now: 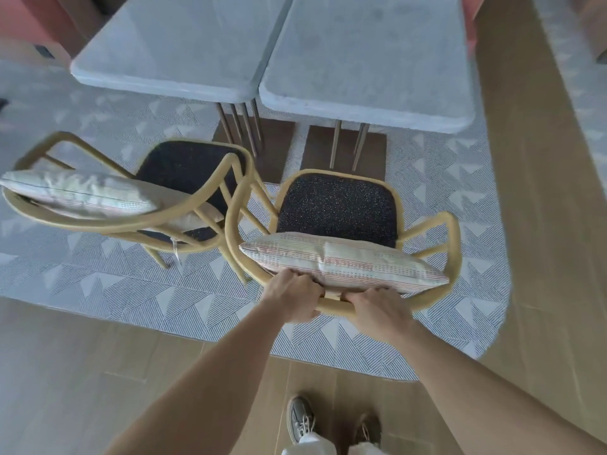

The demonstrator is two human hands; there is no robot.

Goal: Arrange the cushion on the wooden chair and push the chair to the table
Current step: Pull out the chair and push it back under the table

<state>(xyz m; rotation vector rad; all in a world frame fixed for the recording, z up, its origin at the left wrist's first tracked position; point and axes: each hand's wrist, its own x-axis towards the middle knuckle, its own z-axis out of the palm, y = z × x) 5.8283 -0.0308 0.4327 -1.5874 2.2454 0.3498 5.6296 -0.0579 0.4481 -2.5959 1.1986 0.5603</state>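
A wooden chair (455, 238) with a curved yellow frame and a dark speckled seat stands in front of me, facing the grey table (368, 77). A white cushion (348, 262) with red and dark dashes leans upright against the chair's backrest. My left hand (295, 298) grips the top rail of the backrest just below the cushion's left part. My right hand (381, 307) grips the same rail a little to the right. The chair's front edge stands a short way from the table's edge.
A second wooden chair (98, 221) with its own cushion (78, 193) stands to the left, turned sideways and close to the first. A second grey table (177, 47) adjoins the first. Both chairs stand on a patterned rug (443, 323); wooden floor lies around it. My shoes (300, 418) are below.
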